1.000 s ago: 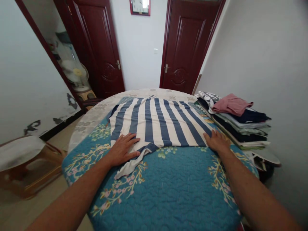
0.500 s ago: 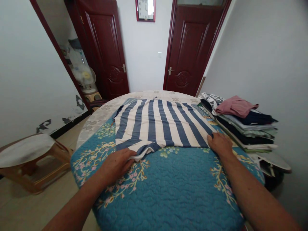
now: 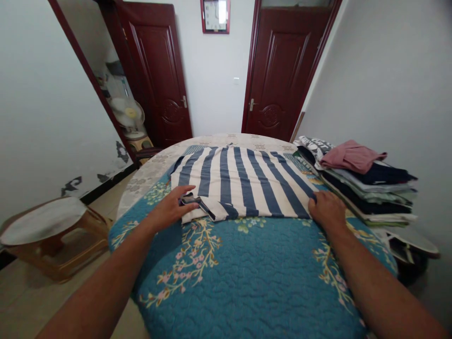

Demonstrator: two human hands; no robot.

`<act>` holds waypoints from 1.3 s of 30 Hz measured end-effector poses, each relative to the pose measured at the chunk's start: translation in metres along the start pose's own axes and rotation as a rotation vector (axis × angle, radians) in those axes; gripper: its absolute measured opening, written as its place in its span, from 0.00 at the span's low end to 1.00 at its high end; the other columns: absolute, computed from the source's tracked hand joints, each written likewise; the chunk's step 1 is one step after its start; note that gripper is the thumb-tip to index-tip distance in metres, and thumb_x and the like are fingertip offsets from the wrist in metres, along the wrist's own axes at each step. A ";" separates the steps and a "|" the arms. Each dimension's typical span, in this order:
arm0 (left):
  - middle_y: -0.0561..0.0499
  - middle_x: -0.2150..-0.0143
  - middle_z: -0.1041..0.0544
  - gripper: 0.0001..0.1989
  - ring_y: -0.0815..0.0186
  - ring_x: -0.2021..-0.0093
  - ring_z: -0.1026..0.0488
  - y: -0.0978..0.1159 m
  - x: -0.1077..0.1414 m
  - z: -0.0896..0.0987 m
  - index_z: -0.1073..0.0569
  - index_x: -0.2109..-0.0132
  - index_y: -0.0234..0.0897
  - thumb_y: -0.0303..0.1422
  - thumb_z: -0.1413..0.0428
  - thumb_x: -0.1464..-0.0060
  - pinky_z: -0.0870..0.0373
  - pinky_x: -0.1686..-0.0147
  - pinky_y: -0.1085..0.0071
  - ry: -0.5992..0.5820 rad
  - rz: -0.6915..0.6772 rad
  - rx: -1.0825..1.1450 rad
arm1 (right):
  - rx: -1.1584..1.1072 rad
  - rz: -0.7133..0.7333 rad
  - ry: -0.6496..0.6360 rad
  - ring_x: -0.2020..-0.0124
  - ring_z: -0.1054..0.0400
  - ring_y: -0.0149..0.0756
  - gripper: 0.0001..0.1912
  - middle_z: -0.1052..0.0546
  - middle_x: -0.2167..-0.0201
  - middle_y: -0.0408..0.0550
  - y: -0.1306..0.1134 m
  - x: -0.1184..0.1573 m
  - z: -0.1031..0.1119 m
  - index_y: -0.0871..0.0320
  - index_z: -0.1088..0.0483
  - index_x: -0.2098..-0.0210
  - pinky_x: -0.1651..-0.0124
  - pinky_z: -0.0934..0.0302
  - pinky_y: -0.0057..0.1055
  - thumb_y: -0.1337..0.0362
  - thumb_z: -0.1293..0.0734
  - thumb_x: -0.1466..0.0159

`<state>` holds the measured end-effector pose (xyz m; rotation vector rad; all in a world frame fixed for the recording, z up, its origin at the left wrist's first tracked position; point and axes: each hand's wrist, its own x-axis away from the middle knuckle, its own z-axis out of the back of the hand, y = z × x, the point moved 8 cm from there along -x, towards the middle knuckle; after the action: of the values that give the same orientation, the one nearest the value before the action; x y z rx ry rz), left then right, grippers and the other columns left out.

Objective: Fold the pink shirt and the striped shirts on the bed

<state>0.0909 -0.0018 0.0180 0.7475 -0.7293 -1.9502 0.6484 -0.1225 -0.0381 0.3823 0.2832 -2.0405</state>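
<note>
A blue-and-cream striped shirt [image 3: 243, 183] lies spread across the quilted blue cover, with some wrinkles in it. Its near left corner is bunched and turned over on itself. My left hand [image 3: 173, 207] is at this corner, thumb and forefinger apart on either side of the raised dark fold. At the shirt's near right corner, my right hand [image 3: 328, 210] has its fingers closed on the cloth edge; the fingertips are partly hidden.
The flowered blue quilt [image 3: 268, 273] covers the near part of the round table, over a pale patterned tablecloth [image 3: 137, 174]. A stack of folded clothes [image 3: 370, 188] stands at the right by the wall. On the left is a stool [image 3: 52, 221].
My left hand has moved up and away from me, its fingers spreading, and the near left corner of the shirt has turned over. My right hand stays at its corner.
</note>
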 end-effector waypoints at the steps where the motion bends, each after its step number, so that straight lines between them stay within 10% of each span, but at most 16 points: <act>1: 0.41 0.32 0.24 0.34 0.47 0.33 0.28 0.003 0.002 -0.006 0.24 0.35 0.43 0.48 0.33 0.46 0.33 0.32 0.50 -0.042 -0.061 -0.078 | -0.044 0.056 0.038 0.33 0.36 0.59 0.27 0.26 0.36 0.66 -0.011 0.001 0.008 0.64 0.24 0.39 0.29 0.45 0.56 0.61 0.40 0.32; 8: 0.39 0.48 0.16 0.24 0.46 0.46 0.20 -0.033 -0.011 -0.014 0.19 0.43 0.38 0.44 0.39 0.43 0.28 0.44 0.54 0.060 0.135 -0.261 | -0.441 0.629 -0.011 0.37 0.32 0.52 0.22 0.22 0.41 0.58 -0.160 0.060 0.053 0.53 0.24 0.39 0.31 0.38 0.54 0.60 0.40 0.27; 12: 0.46 0.57 0.15 0.17 0.53 0.55 0.21 -0.017 -0.013 -0.010 0.17 0.53 0.42 0.46 0.43 0.38 0.28 0.52 0.61 0.060 0.088 -0.156 | -0.544 0.921 -0.035 0.38 0.32 0.52 0.22 0.23 0.40 0.58 -0.256 0.112 0.070 0.54 0.27 0.36 0.35 0.34 0.52 0.58 0.33 0.28; 17: 0.49 0.65 0.18 0.16 0.59 0.66 0.24 0.009 -0.015 0.002 0.18 0.58 0.40 0.48 0.40 0.41 0.31 0.66 0.67 0.095 0.071 -0.006 | -0.479 0.956 -0.091 0.46 0.30 0.50 0.11 0.20 0.49 0.57 -0.327 0.130 0.068 0.55 0.22 0.52 0.42 0.34 0.47 0.63 0.37 0.27; 26: 0.53 0.69 0.23 0.23 0.64 0.70 0.29 -0.009 -0.039 -0.006 0.19 0.49 0.37 0.48 0.36 0.46 0.36 0.70 0.70 0.151 0.206 0.223 | -0.999 0.133 -0.098 0.55 0.25 0.46 0.18 0.17 0.58 0.50 -0.263 0.047 0.037 0.53 0.26 0.55 0.54 0.35 0.36 0.52 0.43 0.26; 33: 0.53 0.65 0.22 0.45 0.62 0.65 0.25 -0.022 -0.029 -0.035 0.34 0.27 0.33 0.47 0.33 0.48 0.31 0.63 0.68 0.045 0.235 0.245 | -0.993 0.155 -0.192 0.62 0.26 0.45 0.18 0.20 0.66 0.48 -0.261 0.038 0.014 0.54 0.26 0.59 0.59 0.40 0.35 0.50 0.41 0.29; 39: 0.51 0.62 0.24 0.25 0.62 0.63 0.27 -0.011 -0.009 -0.025 0.27 0.34 0.37 0.37 0.46 0.35 0.31 0.58 0.65 0.288 0.073 0.084 | -0.991 0.227 -0.187 0.62 0.26 0.45 0.16 0.20 0.65 0.48 -0.268 0.049 0.027 0.52 0.27 0.55 0.58 0.41 0.35 0.50 0.41 0.28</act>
<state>0.1076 0.0060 -0.0040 1.0143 -0.6544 -1.7082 0.3870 -0.0448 -0.0209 -0.3737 1.0152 -1.4718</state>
